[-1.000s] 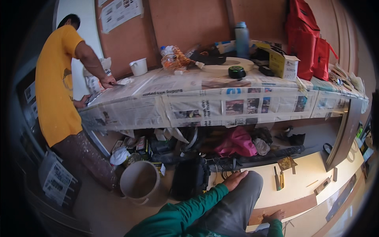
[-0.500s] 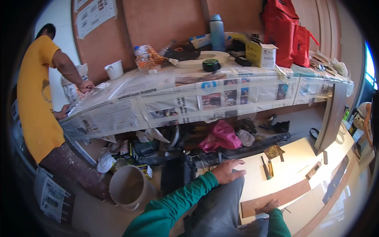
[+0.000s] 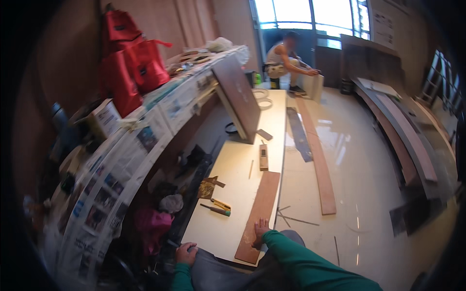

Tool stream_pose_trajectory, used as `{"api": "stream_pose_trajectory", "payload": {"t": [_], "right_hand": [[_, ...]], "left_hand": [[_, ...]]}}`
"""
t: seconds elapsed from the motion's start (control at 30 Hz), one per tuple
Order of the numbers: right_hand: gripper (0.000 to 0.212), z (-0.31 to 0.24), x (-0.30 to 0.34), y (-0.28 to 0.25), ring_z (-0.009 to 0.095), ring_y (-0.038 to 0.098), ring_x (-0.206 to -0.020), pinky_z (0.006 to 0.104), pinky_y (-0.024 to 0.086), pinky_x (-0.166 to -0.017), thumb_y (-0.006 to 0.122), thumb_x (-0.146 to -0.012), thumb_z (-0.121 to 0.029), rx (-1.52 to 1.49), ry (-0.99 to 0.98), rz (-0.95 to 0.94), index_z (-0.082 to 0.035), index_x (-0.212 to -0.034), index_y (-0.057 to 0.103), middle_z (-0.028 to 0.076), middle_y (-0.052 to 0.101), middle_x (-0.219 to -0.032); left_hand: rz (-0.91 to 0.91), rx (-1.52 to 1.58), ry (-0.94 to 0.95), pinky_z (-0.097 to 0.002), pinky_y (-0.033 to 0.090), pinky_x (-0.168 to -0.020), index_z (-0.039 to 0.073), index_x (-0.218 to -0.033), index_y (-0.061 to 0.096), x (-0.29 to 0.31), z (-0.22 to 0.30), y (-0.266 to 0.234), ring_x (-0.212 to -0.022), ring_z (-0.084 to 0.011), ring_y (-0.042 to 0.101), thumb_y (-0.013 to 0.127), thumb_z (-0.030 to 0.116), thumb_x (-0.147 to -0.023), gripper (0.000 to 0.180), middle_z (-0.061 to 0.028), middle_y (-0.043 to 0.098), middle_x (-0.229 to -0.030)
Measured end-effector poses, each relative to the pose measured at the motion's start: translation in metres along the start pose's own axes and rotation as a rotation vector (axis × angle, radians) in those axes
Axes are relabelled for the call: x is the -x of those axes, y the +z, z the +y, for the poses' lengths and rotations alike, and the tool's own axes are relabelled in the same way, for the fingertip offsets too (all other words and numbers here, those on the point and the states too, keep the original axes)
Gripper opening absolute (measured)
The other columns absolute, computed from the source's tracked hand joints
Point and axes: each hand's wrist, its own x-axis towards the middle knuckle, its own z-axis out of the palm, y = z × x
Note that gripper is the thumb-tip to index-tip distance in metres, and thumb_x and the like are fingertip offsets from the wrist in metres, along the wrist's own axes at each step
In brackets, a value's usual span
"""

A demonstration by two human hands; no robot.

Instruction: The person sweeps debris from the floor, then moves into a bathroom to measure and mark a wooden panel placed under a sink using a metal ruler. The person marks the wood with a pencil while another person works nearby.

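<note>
My right hand (image 3: 262,232) lies on a reddish-brown wood strip (image 3: 264,199), fingers spread over its near end, holding nothing. That strip rests on a long cream board (image 3: 204,228) in front of my knees. My left hand (image 3: 186,253) rests by the board's near left corner, beside my knee, with its fingers loosely apart and nothing visible in them. Left of the strip lie a yellow utility knife (image 3: 221,204) and a dark-bladed tool with a green-ended handle (image 3: 216,210). A wooden hand plane (image 3: 263,157) and a thin pencil-like stick (image 3: 251,169) lie farther along.
A newspaper-covered bench (image 3: 160,131) runs along the left, with red bags (image 3: 131,63) on top. A brown panel (image 3: 238,94) leans against it. Long planks (image 3: 318,165) lie on the shiny floor to the right. Another person (image 3: 284,60) crouches at the back, hands on a pale block.
My view has swung right, bringing the far person and floor planks into sight. The person in yellow is out of view. My left hand has moved from my knee's top to beside the board corner.
</note>
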Motion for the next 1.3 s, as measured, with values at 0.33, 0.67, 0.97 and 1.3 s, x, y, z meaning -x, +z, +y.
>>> {"api": "stream_pose_trajectory", "payload": {"t": [0.33, 0.67, 0.97, 1.3], "right_hand": [[0.131, -0.032, 0.056, -0.037, 0.054, -0.003, -0.154, 0.0577, 0.007, -0.127, 0.08, -0.073, -0.064, -0.008, 0.102, -0.019, 0.0, -0.163, 0.009, 0.032, -0.004, -0.168], [0.127, -0.041, 0.066, -0.045, 0.054, 0.0, -0.154, 0.0539, 0.009, -0.127, 0.083, -0.074, -0.052, -0.064, 0.113, -0.035, 0.0, -0.163, 0.008, 0.031, -0.003, -0.168], [0.129, -0.034, 0.054, -0.033, 0.055, -0.002, -0.154, 0.0571, 0.005, -0.127, 0.078, -0.075, -0.061, 0.014, 0.119, -0.033, 0.005, -0.161, 0.008, 0.036, -0.001, -0.166], [0.131, -0.038, 0.052, -0.033, 0.055, -0.003, -0.154, 0.0577, 0.006, -0.126, 0.08, -0.073, -0.061, -0.002, 0.115, -0.032, 0.003, -0.162, 0.009, 0.035, -0.003, -0.167]], "left_hand": [[-0.015, 0.488, -0.306, -0.0303, 0.054, -0.088, -0.005, -0.106, 0.075, -0.026, -0.076, 0.02, -0.09, -0.017, 0.067, 0.076, 0.016, -0.08, 0.033, -0.0091, 0.074, -0.096], [-0.015, 0.482, -0.283, -0.0306, 0.054, -0.087, -0.005, -0.106, 0.075, -0.033, -0.116, 0.035, -0.09, -0.0175, 0.068, 0.076, 0.015, -0.081, 0.032, -0.0097, 0.074, -0.097], [-0.028, 0.569, -0.311, -0.0304, 0.054, -0.087, -0.006, -0.106, 0.074, -0.034, -0.12, 0.041, -0.09, -0.0169, 0.067, 0.078, 0.017, -0.081, 0.034, -0.0095, 0.073, -0.099], [-0.054, 0.562, -0.319, -0.0305, 0.053, -0.088, -0.005, -0.106, 0.074, -0.035, -0.124, 0.036, -0.092, -0.0161, 0.066, 0.078, 0.019, -0.08, 0.036, -0.0082, 0.073, -0.098]]}}
